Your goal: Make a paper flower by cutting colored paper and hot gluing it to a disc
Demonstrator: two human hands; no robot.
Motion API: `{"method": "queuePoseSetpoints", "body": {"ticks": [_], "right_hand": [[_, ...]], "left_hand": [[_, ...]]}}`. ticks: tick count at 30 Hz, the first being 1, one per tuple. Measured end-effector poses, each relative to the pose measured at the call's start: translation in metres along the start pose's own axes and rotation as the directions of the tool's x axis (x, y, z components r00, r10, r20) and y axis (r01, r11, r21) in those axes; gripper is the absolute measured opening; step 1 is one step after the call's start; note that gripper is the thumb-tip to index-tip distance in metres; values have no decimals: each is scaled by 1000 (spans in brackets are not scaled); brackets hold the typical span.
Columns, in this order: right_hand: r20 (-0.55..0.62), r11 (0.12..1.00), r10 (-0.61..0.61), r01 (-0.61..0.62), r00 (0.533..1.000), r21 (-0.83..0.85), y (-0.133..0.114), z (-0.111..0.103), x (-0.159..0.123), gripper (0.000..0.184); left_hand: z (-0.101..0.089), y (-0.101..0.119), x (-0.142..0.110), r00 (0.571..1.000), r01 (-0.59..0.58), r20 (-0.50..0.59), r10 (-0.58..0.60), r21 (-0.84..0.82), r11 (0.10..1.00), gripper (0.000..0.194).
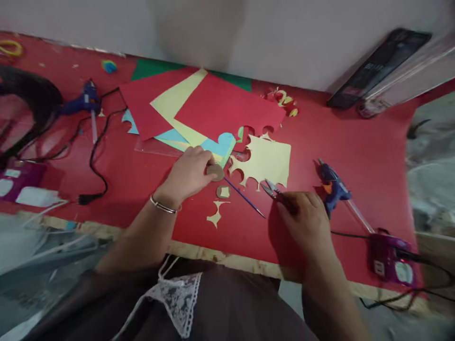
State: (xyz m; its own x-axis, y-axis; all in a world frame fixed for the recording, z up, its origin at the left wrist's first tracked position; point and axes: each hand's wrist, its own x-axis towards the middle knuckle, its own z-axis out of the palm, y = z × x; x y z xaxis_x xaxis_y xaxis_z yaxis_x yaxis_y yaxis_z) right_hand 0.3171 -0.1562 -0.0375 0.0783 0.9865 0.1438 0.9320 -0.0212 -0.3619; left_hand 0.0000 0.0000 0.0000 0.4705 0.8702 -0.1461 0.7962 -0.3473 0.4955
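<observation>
My left hand (190, 173) is closed on a small round tan disc (215, 171), pinching it just above the red table top (355, 142). My right hand (305, 220) is wrapped round a small pair of scissors (272, 189), whose blades point up and left toward a pale yellow sheet (265, 161) with scalloped cut-outs. Between the hands lie a second small disc with a yellow piece on it (223, 191), a yellow paper scrap (216, 214) and a thin blue stick (245, 198).
Red, yellow, blue and green paper sheets (220, 106) overlap at the back. A blue glue gun (332, 187) lies right of my right hand, another glue gun (87, 99) at far left with black cords. A purple plug box (389, 258) sits front right. Paper curls (284, 100) lie near the wall.
</observation>
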Motion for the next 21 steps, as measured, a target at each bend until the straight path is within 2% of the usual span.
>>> {"method": "queuePoseSetpoints", "body": {"ticks": [3, 6, 8, 10, 12, 14, 16, 18, 21], "right_hand": [[-23, 998, 48, -47, 999, 28, 1, 4, 0, 19], [7, 989, 91, -91, 996, 115, 0, 4, 0, 12], [40, 970, 124, -130, 991, 205, -4, 0, 0, 11], [64, 930, 198, -208, 978, 304, -11, -4, 0, 12], [92, 867, 288, -300, 953, 399, -20, -9, 1, 12], [104, 775, 346, -346, 933, 529, -30, -12, 4, 12], [102, 656, 370, -338, 923, 675, -39, -12, 9, 18], [169, 555, 349, -348, 922, 756, -46, -9, 15, 32], [218, 498, 326, -363, 920, 788, -50, -2, 22, 42]], "left_hand": [[-7, 2, -2, 999, 41, 15, -40, -58, 997, 19], [-12, 8, -7, 998, 60, 50, -49, -261, 963, 15], [-12, 15, -11, 997, 43, 71, -12, -450, 892, 11], [-10, 27, -15, 992, 17, 106, 64, -627, 779, 13], [-3, 41, -17, 972, 26, 177, 154, -734, 679, 17], [8, 56, -18, 964, 15, 185, 191, -755, 655, 15], [21, 68, -17, 966, 8, 165, 200, -791, 612, 12], [34, 78, -16, 973, -19, 116, 201, -823, 567, 15], [43, 83, -8, 974, -69, 52, 218, -857, 511, 17]]}}
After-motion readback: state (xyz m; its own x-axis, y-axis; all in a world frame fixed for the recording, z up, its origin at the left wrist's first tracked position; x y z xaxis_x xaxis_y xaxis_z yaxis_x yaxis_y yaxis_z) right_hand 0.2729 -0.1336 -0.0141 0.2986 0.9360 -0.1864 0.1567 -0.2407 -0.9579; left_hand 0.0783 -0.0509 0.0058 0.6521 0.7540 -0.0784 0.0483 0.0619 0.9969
